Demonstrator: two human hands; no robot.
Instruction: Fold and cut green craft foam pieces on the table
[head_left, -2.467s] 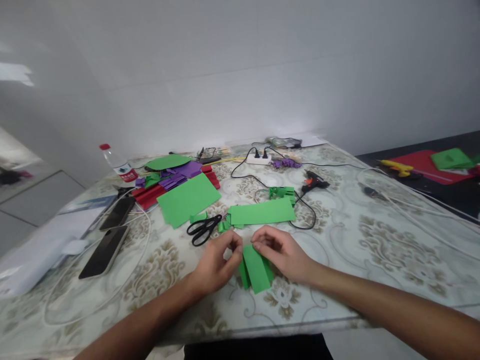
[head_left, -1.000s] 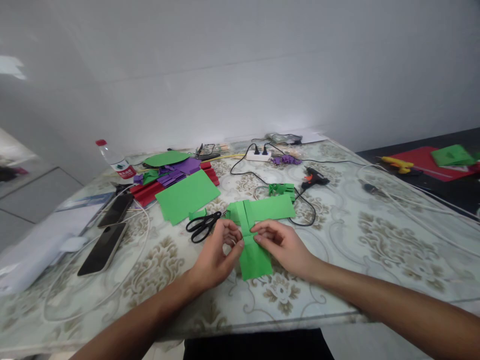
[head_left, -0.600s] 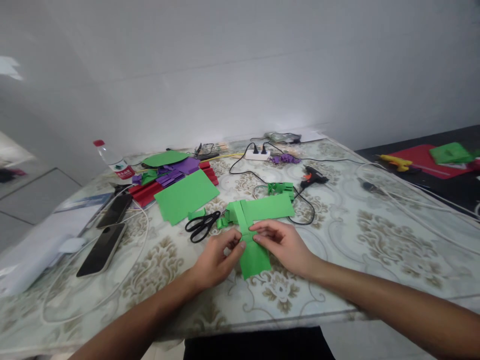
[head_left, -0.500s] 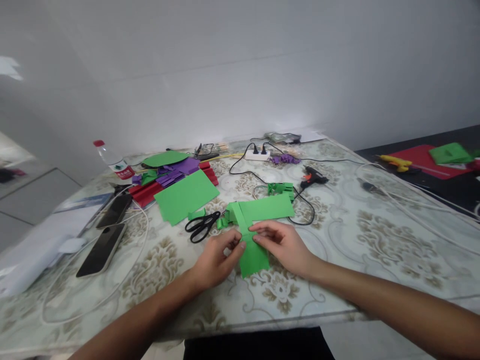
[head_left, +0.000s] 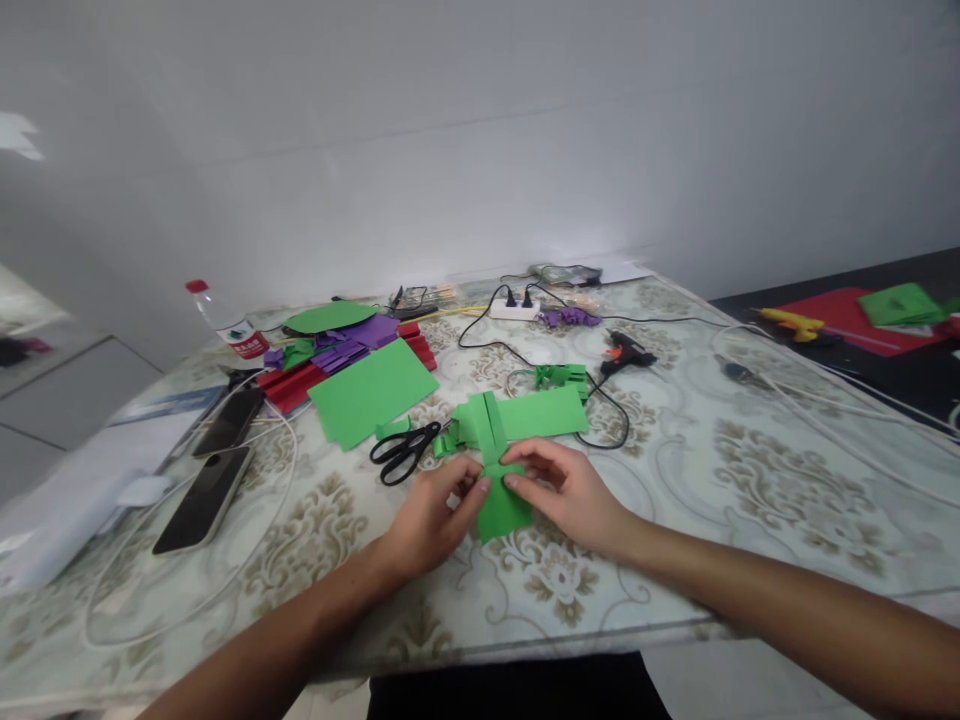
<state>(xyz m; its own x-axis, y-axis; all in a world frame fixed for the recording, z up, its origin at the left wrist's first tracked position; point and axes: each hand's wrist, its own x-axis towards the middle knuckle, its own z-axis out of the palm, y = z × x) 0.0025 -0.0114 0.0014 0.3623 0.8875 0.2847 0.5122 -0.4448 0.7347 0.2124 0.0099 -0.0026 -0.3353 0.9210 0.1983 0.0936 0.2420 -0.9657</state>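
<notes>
A folded strip of green paper (head_left: 504, 512) is pinched between my two hands near the table's front. My left hand (head_left: 435, 505) closes thumb and fingers on its left edge, and my right hand (head_left: 566, 490) grips the right edge. The strip's upper, creased part reaches over a flat green paper strip (head_left: 551, 412) lying crosswise behind it. Black-handled scissors (head_left: 405, 453) lie just left of the hands, their blades partly hidden by curled green paper scraps (head_left: 446, 442). Behind the strips sits a fringed green paper piece (head_left: 562, 378).
Green sheets (head_left: 375, 393), purple paper (head_left: 345, 350) and red corrugated paper (head_left: 291, 384) are piled back left, near a bottle (head_left: 238, 330). Two phones lie left, one nearer (head_left: 204, 500). A black glue gun (head_left: 628, 352) and its cord lie back right, by a power strip (head_left: 514, 310).
The held green paper has shifted in my fingers; its upper part now shows a narrow raised fold, and its lower end sits slightly higher. Both hands stay nearly in place.
</notes>
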